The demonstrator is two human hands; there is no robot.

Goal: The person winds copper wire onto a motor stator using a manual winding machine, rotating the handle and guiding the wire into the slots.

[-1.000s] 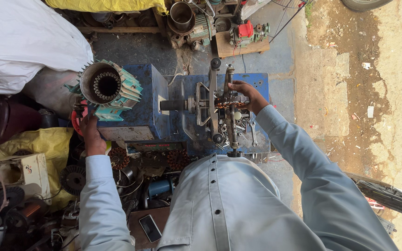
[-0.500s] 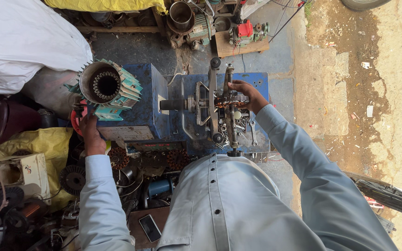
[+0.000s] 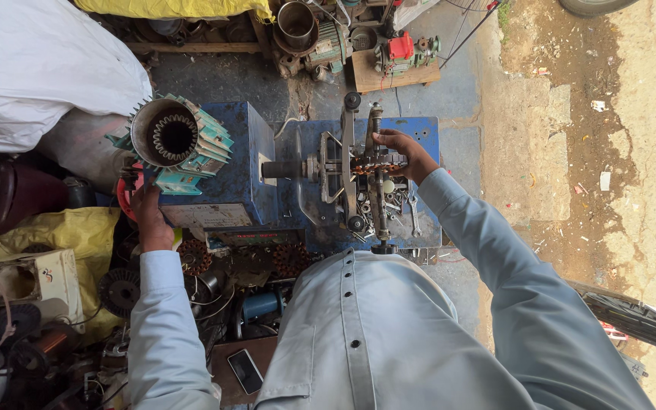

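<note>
The right hand rests on the copper-wound coil former, fingers curled over its far end. The former sits crosswise in the metal winding frame, mounted on the blue machine. The left hand reaches to the machine's left side, fingers closed around a red handle; the grip itself is partly hidden. A finned motor stator stands atop the blue housing, just above the left hand.

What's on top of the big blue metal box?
A round grey motor stator with teal slot liners sits on the blue metal box. The left hand is beside it. What lies beneath the stator is hidden.
</note>
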